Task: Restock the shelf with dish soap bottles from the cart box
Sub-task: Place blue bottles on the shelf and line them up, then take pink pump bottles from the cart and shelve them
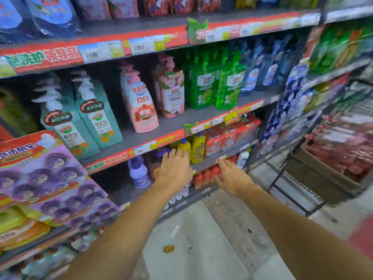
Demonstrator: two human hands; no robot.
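Observation:
Both my arms reach toward the lower shelves. My left hand is spread, fingers straight, in front of a yellow bottle with a blue cap on the lower shelf; it holds nothing. My right hand is also flat and empty, fingers pointing at the shelf edge near red packs. On the middle shelf stand teal pump bottles, pink pump bottles and green dish soap bottles. The cart box sits at the right, inside a wire cart.
A pale purple bottle stands on the lower shelf left of my left hand. A purple and red display card juts out at the left. The wire cart stands on the floor at the right. Small litter lies on the floor.

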